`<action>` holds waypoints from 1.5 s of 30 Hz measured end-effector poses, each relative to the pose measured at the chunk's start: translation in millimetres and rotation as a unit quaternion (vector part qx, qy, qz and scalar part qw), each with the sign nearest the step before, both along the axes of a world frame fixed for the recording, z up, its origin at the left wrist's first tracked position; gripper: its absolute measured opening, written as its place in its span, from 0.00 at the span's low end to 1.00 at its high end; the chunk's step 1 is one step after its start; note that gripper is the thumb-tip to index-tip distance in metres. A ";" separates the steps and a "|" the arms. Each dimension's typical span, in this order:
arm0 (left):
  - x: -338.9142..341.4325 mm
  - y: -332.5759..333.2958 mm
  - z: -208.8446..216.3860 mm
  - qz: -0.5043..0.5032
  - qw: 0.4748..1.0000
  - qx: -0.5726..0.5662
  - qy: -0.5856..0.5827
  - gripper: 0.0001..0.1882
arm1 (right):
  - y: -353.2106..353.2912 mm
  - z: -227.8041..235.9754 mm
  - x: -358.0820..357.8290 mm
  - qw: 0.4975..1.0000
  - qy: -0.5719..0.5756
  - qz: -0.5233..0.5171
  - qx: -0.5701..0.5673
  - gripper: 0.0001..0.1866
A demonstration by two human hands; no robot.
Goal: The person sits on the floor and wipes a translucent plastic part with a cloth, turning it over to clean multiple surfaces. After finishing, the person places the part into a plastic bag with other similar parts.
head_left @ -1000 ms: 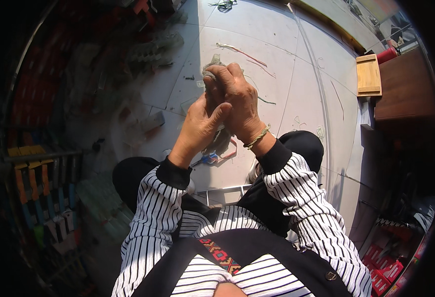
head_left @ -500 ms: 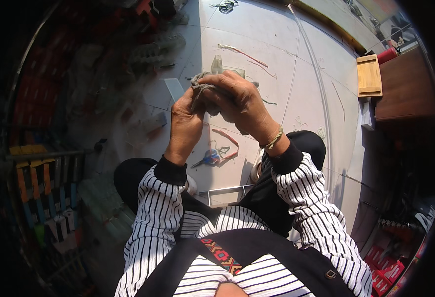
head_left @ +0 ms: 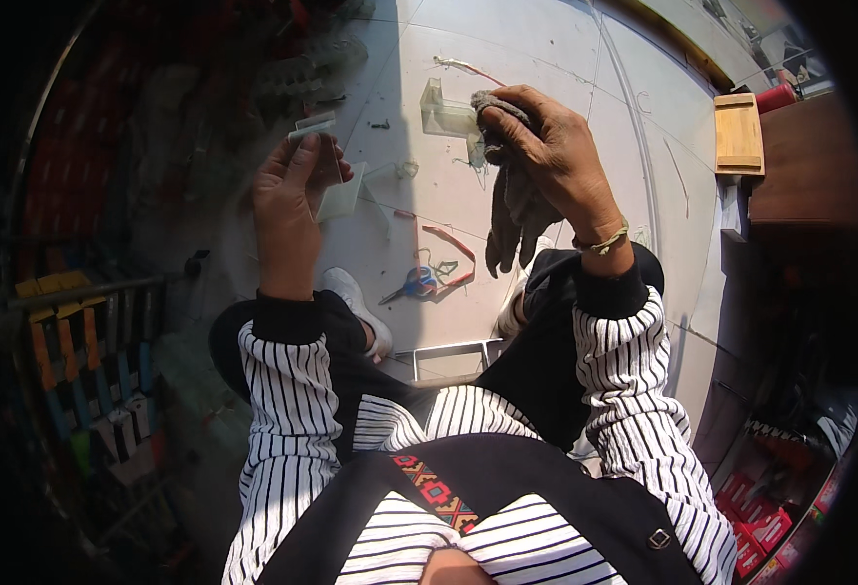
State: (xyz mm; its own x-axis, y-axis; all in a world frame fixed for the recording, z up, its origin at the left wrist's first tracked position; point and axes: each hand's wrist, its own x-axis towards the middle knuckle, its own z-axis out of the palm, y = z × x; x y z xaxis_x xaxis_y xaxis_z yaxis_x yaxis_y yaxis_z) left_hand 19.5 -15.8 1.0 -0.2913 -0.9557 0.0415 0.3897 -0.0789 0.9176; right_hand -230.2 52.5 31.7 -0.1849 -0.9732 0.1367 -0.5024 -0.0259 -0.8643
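My left hand (head_left: pixel 290 180) is raised on the left, its thumb and fingers closed on a small clear pane (head_left: pixel 317 123), glass or plastic. A pale see-through sheet (head_left: pixel 343 195) shows just beside those fingers; whether it is held or lies below, I cannot tell. In my right hand (head_left: pixel 556 146) a limp grey cloth (head_left: pixel 521 200) is bunched, with finger-like ends like a glove's hanging down. Under that hand, a clear angular piece (head_left: pixel 445 114) lies on the floor. Blue-handled scissors (head_left: pixel 416 284) lie between my feet, beside a red strip (head_left: pixel 456 255).
The pale tiled floor (head_left: pixel 556 58) carries scraps of string and a thin pale hose (head_left: pixel 640 146). At the right stand a wooden stool (head_left: pixel 738 135) and a brown cabinet (head_left: pixel 804 175). Shaded at the left is a rack of coloured tools (head_left: pixel 87 341). A white frame (head_left: pixel 448 359) sits before my lap.
My hands were together on the grey cloth and have parted. The left moved left and now shows a clear pane; the right moved right and up with the cloth, which hangs looser.
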 end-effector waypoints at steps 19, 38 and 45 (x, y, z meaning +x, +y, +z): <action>18.7 -3.9 -67.3 0.082 0.960 0.129 -0.233 0.12 | 52.0 41.8 -27.1 0.977 0.030 -0.041 -0.206 0.19; 18.4 26.5 -226.2 0.098 0.856 0.506 -0.031 0.23 | 1.2 45.4 7.4 0.988 -0.065 -0.044 -0.134 0.18; -5.7 38.2 -288.6 0.138 0.839 0.524 0.055 0.20 | 23.2 36.6 18.0 0.988 -0.092 -0.039 -0.118 0.15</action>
State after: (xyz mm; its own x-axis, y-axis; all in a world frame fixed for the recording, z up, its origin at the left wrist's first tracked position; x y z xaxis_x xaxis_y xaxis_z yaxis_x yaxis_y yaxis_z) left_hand 13.7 22.4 -287.6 -0.1035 -0.5146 -0.8512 0.6038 -0.7125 0.3574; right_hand -212.2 75.6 68.3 -0.3017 -0.9001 0.3143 -0.3461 -0.2038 -0.9158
